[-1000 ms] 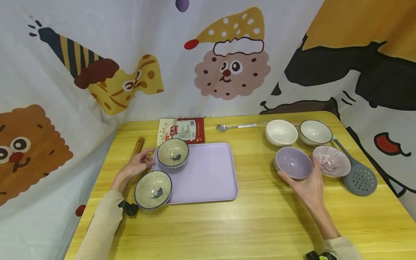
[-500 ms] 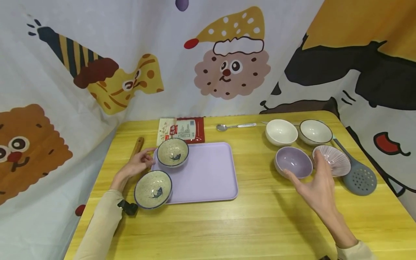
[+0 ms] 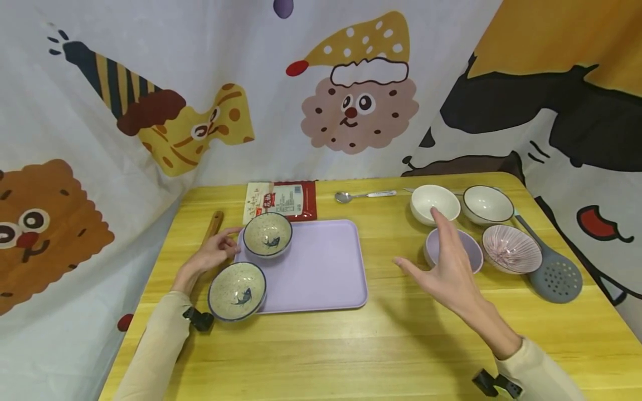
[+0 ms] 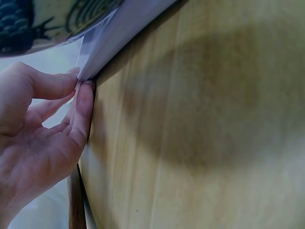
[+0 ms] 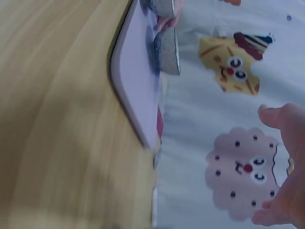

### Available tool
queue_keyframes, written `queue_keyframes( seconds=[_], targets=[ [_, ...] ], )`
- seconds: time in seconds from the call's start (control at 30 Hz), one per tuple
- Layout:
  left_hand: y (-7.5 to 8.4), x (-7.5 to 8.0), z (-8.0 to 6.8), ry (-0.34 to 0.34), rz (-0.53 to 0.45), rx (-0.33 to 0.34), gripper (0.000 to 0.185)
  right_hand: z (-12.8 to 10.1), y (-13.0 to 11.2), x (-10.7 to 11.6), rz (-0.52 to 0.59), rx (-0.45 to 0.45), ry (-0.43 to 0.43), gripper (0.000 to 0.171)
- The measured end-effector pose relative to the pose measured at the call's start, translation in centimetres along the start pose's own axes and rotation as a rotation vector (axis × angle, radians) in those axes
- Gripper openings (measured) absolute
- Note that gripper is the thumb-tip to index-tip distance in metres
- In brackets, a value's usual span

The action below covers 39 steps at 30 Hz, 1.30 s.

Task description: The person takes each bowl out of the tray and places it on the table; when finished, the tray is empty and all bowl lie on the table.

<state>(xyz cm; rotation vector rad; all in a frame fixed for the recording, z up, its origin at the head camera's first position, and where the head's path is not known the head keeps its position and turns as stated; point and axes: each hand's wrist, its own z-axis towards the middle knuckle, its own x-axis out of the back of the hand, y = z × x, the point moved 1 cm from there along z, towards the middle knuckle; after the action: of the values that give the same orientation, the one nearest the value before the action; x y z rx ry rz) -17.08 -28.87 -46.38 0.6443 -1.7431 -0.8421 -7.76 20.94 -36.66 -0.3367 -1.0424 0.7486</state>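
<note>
My left hand [image 3: 213, 253] is at the left edge of a lilac tray [image 3: 321, 267]; in the left wrist view its thumb and fingers pinch the tray's rim [image 4: 95, 59]. Two speckled bowls with blue rims and a fish painted inside are beside it: the far bowl [image 3: 267, 235] on the tray, the near bowl [image 3: 237, 292] over its front left corner. My right hand [image 3: 448, 273] is raised with fingers spread and nothing in it. It overlaps a purple bowl [image 3: 468, 248] in the head view, hiding part of it.
Around the purple bowl stand a white bowl [image 3: 435, 205], a dark-rimmed white bowl [image 3: 487, 205] and a pink-streaked bowl [image 3: 511, 249]. A grey slotted turner [image 3: 557, 275] lies at far right. A spoon [image 3: 366, 195] and red-and-cream packet [image 3: 281, 201] lie behind the tray; a wooden handle [image 3: 213, 225] at left.
My right hand has let go of the purple bowl, drawn back to the right, then moved up and left in front of it. The left hand stays at the tray.
</note>
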Motion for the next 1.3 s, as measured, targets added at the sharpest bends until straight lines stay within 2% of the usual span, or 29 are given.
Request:
queue_keyframes(
  seconds=[0.17, 0.5, 0.67, 0.77, 1.0, 1.3],
  targets=[
    [0.1, 0.0, 0.0, 0.005, -0.011, -0.003, 0.059, 1.9, -1.0, -1.7, 0.019, 0.086, -0.040, 0.120],
    [0.0, 0.1, 0.0, 0.005, -0.003, -0.004, 0.058, 5.7, -3.6, -5.9, 0.086, 0.146, -0.172, 0.123],
    [-0.2, -0.1, 0.1, 0.008, -0.014, -0.002, 0.058, 7.3, -4.9, -8.9, 0.100, 0.130, -0.297, 0.125],
    [-0.4, -0.3, 0.3, 0.012, -0.012, 0.006, 0.058, 8.0, -5.5, -10.7, 0.100, 0.126, -0.365, 0.127],
    [-0.1, -0.4, 0.3, 0.015, 0.003, 0.018, 0.057, 9.2, -6.4, -14.9, 0.075, 0.164, -0.462, 0.131],
    [0.3, -0.3, -0.2, 0.014, 0.015, 0.027, 0.058, 9.5, -7.5, -20.2, 0.136, 0.195, -0.613, 0.139]
  ],
)
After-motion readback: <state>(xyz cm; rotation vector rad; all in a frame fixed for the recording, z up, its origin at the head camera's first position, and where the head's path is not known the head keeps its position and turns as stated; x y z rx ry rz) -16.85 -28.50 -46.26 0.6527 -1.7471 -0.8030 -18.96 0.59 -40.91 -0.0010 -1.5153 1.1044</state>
